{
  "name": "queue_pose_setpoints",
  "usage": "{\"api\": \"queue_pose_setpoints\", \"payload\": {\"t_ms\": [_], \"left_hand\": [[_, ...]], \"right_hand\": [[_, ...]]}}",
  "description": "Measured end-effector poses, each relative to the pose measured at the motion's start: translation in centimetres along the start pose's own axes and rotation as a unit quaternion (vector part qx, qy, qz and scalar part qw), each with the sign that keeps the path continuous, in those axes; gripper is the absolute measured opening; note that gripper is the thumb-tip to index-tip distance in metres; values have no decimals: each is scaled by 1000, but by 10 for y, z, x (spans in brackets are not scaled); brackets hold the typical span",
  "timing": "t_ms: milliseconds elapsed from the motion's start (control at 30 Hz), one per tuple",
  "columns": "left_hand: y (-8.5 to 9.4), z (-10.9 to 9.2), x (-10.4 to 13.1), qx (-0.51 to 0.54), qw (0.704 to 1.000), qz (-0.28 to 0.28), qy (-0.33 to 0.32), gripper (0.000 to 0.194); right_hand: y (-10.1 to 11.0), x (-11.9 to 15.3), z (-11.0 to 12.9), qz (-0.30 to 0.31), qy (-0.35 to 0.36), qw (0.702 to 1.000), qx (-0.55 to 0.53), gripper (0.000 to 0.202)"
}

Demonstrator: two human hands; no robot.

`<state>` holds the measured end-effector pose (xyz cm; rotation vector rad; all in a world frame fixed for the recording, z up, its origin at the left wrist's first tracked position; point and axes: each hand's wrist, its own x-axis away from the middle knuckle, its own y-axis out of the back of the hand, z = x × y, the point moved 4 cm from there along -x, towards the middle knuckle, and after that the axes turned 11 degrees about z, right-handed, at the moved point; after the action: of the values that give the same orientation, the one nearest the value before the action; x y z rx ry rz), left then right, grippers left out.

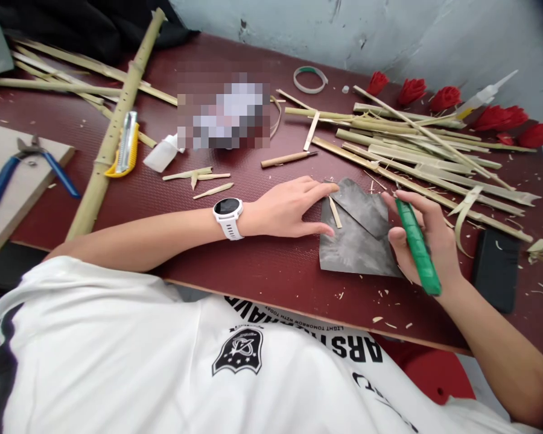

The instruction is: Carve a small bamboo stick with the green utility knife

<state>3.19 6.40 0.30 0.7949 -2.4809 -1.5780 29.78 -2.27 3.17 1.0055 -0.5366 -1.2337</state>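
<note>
My left hand (294, 208) pins a small bamboo sliver (335, 212) on the grey sheet (357, 238), near-centre of the worktop (262, 265); my right hand (423, 241) grips the green-handled knife (417, 247). I judge the cut needs a steady blade.

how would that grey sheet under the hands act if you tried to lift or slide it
The grey sheet looks thin and creased, so it would likely flop rather than stay flat. It seems light. With the left hand resting fingers on it, it probably stays put; freed, it might slide on the table.
</note>
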Motion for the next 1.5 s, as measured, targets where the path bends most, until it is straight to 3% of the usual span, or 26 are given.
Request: {"api": "queue_pose_setpoints", "payload": {"t_ms": [167,267,367,467,567,700,800,900,967,1100,1300,1400,1500], "left_hand": [[-5,-14,-5,-61,998,-20,0,93],[-6,-18,-8,-81,996,-18,13,90],[-7,-20,-10,-91,995,-15,24,88],[-9,-21,-12,-99,995,-9,30,81],[-10,-22,-15,-105,994,-11,34,77],[-8,-22,-20,-93,995,-12,37,79],[0,-14,-20,-69,997,-3,34,81],[12,0,-14,-35,999,-10,24,79],[19,9,-7,-23,999,-14,24,77],[24,23,4,-13,999,-13,32,78],[20,21,8,-12,1000,8,14,76],[15,14,9,1,1000,23,-2,76],[10,4,9,-4,999,17,-29,71]], "right_hand": [[4,4,16,10,0,992,-126,56],[8,3,27,9,2,990,-139,40],[7,2,31,-12,-45,990,-132,31],[-1,1,26,-69,-63,981,-168,37],[-15,1,15,-77,-67,972,-211,48],[-17,6,14,-60,-68,982,-164,42],[-13,11,31,-9,11,996,-82,35],[-17,19,46,52,138,988,-43,57],[-25,23,45,89,166,982,-14,64],[-30,28,24,105,166,980,42,52],[-9,26,-18,81,126,984,96,63],[5,27,-23,57,114,988,87,88],[15,29,-13,79,90,993,11,117]]}}
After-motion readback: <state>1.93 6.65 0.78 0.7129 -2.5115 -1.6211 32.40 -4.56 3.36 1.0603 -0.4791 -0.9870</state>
